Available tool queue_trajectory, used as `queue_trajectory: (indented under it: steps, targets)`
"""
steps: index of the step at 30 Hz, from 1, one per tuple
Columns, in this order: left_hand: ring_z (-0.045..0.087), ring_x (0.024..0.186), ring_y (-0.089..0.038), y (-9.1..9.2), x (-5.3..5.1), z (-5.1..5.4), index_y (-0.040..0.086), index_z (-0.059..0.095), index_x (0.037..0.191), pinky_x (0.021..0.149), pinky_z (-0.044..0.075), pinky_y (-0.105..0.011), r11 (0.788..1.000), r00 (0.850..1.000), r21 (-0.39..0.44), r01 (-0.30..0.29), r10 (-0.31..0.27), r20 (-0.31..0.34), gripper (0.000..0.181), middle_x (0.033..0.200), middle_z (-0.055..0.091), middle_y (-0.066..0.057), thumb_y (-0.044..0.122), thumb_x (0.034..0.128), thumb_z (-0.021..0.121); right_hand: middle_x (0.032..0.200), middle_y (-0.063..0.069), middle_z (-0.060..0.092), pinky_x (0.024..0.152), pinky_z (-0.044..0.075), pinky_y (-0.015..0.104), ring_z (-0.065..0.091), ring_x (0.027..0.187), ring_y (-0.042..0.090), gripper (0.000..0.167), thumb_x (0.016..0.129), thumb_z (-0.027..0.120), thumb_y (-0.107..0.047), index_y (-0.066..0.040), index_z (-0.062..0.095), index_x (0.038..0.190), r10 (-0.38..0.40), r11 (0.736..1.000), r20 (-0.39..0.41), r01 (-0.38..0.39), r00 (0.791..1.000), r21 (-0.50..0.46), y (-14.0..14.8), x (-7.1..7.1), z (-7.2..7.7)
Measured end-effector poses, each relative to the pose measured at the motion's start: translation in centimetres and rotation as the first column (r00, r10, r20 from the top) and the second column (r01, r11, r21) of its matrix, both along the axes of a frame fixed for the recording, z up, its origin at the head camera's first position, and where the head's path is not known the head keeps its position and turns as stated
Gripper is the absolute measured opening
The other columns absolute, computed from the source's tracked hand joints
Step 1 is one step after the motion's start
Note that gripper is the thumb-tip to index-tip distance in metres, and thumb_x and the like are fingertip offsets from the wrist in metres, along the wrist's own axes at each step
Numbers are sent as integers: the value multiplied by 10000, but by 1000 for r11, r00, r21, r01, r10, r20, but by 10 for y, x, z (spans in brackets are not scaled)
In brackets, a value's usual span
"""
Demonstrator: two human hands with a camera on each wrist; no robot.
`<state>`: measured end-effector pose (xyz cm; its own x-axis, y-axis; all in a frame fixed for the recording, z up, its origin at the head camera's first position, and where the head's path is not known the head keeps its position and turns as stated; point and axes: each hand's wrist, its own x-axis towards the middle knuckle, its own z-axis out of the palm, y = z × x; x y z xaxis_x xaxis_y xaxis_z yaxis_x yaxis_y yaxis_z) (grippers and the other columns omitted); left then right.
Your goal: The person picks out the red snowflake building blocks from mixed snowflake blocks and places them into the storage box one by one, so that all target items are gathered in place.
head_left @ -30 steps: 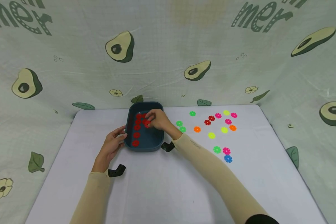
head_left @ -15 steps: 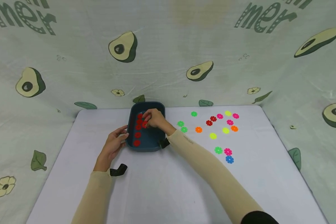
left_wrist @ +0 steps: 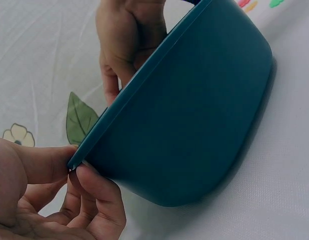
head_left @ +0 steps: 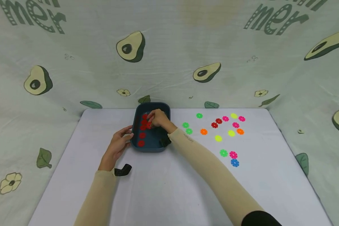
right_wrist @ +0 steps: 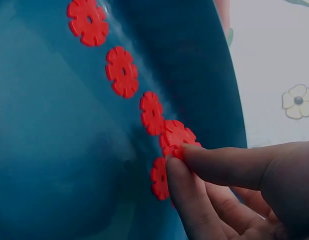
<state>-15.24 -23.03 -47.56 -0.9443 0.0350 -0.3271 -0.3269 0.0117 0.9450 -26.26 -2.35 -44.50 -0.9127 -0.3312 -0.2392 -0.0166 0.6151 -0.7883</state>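
My left hand (head_left: 119, 144) pinches the left rim of a dark teal plastic tub (head_left: 155, 138) between thumb and fingers; the left wrist view shows this grip on the tub's edge (left_wrist: 194, 110) closely. Inside the tub is my right hand (head_left: 160, 120). In the right wrist view its thumb and index finger (right_wrist: 222, 162) pinch a red notched disc (right_wrist: 178, 133), which overlaps other red discs. A row of red notched discs (right_wrist: 123, 71) lies along the tub floor near its left wall. The fingers hide some discs at the far end of the row.
Several notched discs lie on the white table (head_left: 169, 188) right of the tub: green (head_left: 199, 115), dark red (head_left: 214, 125), pink (head_left: 233, 155), orange (head_left: 204, 131), yellow (head_left: 218, 138) and blue (head_left: 235, 162). A patterned cloth (head_left: 169, 47) rises behind the table.
The head view has swung left, shifting the scene rightward. My right hand has moved slightly left within the tub, toward the disc row. My left hand keeps its hold on the rim.
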Motion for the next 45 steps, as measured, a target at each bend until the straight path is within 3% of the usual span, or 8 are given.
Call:
queue_trajectory:
  steps: [17, 27, 38, 45]
  targets:
    - [482, 884, -81, 2, 0, 2, 34, 392, 1624, 676, 447, -240, 1000, 1000, 20, -6, 6, -4, 544, 1246, 452, -30, 50, 1101, 541, 1013, 107, 791, 748, 577, 292, 696, 874, 223, 340, 823, 796, 137, -34, 774, 1115, 25, 993, 22, -27, 999, 114, 1, -13, -8]
    - [487, 885, -92, 9, -1, 2, 34, 408, 1615, 676, 445, -241, 1000, 1000, 19, -5, 5, -6, 535, 1241, 454, -35, 39, 1098, 541, 1006, 104, 776, 723, 553, 281, 672, 838, 206, 314, 832, 801, 133, -42, 771, 1092, 25, 989, 29, -28, 999, 147, 5, -13, -10]
    - [487, 891, -83, 5, -2, -1, 39, 405, 1619, 686, 449, -229, 1000, 1000, 7, 4, -4, -16, 536, 1241, 459, -23, 45, 1100, 536, 1063, 112, 765, 778, 551, 294, 697, 955, 250, 296, 875, 765, 115, -30, 774, 1134, 80, 984, -32, -73, 996, 165, 10, -5, 6]
    - [476, 914, -81, 1, 0, 0, 34, 377, 1630, 701, 452, -231, 1000, 1000, -2, 15, -15, -18, 554, 1243, 455, -10, 43, 1099, 534, 1142, 150, 760, 873, 591, 349, 714, 1048, 284, 332, 893, 761, 107, -3, 747, 1206, 113, 992, -91, -108, 989, 65, 30, 11, 27]
